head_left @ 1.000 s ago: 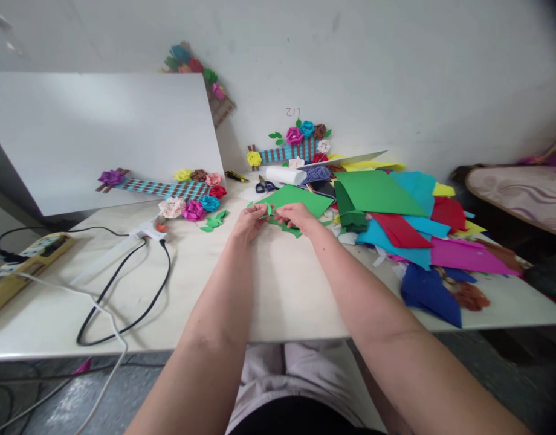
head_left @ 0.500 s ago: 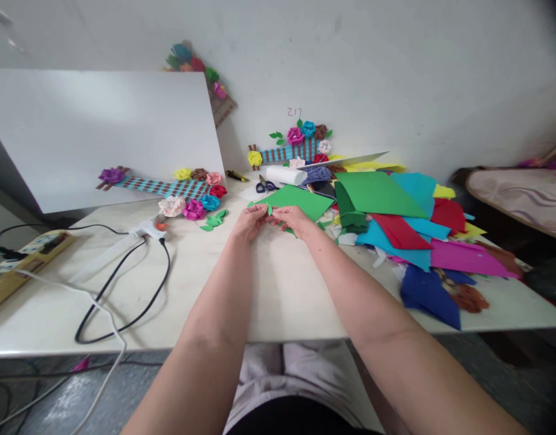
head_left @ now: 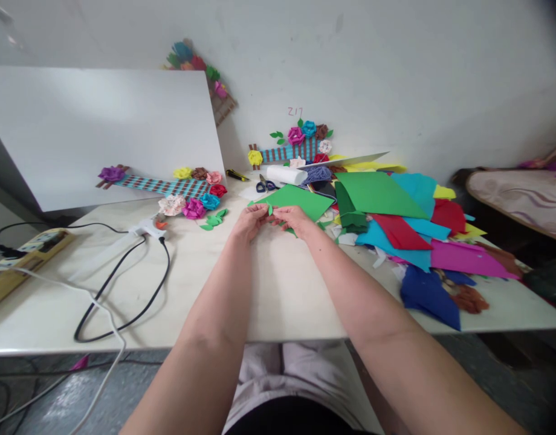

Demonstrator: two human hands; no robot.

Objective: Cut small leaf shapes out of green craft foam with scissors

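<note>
My left hand and my right hand meet over the middle of the table, fingertips pinched together on a small green paper leaf. Right behind them lies a green paper sheet, with green scraps under my right hand. A few cut green leaves lie to the left of my left hand. Blue-handled scissors rest behind the green sheet.
A heap of coloured paper sheets covers the table's right side. A striped strip with paper flowers leans on a white board; another flower strip stands against the wall. A glue gun with black cable and a power strip are at left.
My right hand has moved slightly left, closer to my left hand, so both pinch the small green leaf; the view has barely shifted.
</note>
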